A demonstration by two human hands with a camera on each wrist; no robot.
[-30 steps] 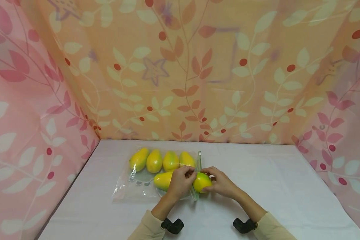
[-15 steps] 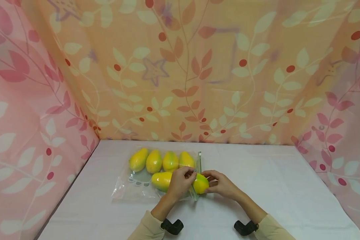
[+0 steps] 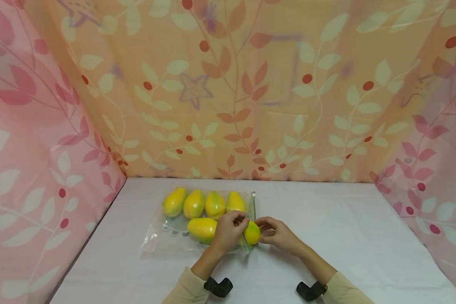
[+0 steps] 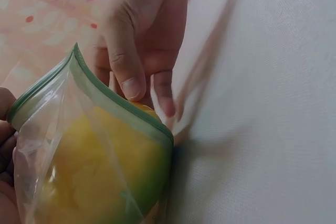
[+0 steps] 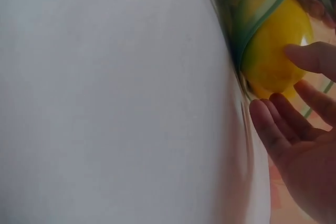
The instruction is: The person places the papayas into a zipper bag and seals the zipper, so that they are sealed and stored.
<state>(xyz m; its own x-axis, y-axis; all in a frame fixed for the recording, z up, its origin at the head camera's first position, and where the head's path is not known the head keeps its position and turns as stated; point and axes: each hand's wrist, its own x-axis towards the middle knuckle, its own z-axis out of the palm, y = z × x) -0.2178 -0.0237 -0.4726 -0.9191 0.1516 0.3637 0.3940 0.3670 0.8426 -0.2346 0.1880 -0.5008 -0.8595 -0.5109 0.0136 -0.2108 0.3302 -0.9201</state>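
A clear zip bag point(image 3: 153, 244) with a green zip edge lies on the table, its mouth facing right. My left hand point(image 3: 227, 233) pinches the bag's mouth and keeps it raised. Halfway through the opening is a yellow-green mango point(image 3: 253, 232); its outer end sticks out past the zip. My right hand point(image 3: 283, 237) touches that end with thumb and fingertips, the fingers fairly straight, as the right wrist view shows on the mango point(image 5: 278, 51). Another mango point(image 3: 200, 230) lies inside to the left, partly hidden behind my left hand.
Several more mangoes point(image 3: 194, 204) stand in a row inside the back of the bag. White cloth covers the table point(image 3: 327, 236). Patterned curtains point(image 3: 235, 105) enclose the back and both sides.
The mango at the mouth has slid left, further into the bag, with my right hand following slightly. The inner mango has shifted left too. My left hand stays put.
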